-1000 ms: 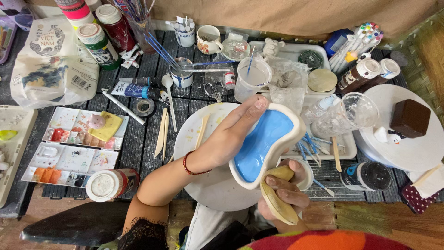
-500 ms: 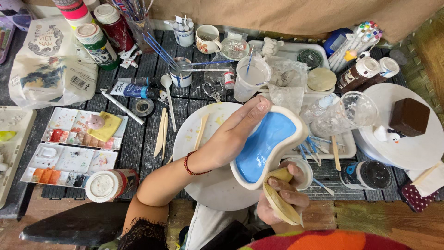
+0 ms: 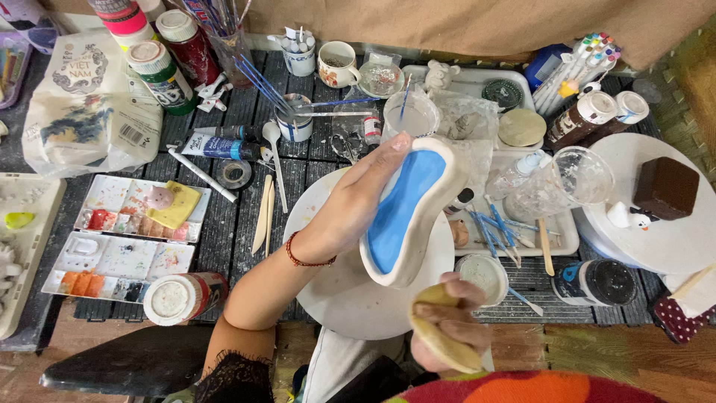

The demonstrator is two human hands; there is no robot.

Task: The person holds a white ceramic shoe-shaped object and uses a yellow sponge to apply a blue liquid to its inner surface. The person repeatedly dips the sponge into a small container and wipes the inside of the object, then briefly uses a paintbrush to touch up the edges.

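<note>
The left hand (image 3: 350, 205) grips the blue dish (image 3: 406, 213) from behind, and the dish is now tilted more upright above the white wheel (image 3: 335, 298). The right hand (image 3: 451, 328), closed on a yellow sponge (image 3: 440, 339), has dropped a little away from the rim. It seems the wiping pauses while the person checks the dish.

A: Left hand (image 3: 350, 205) is holding a ceramic dish (image 3: 409, 209): matt blue inside, smooth white rim?

B: Yes. Right hand (image 3: 447, 321) is gripping a yellow sponge (image 3: 441, 337), looking soft, matt. Beneath both, a white turntable (image 3: 335, 287) is showing dull, smudged; dark wooden slats (image 3: 231, 224) beyond are looking rough.
</note>
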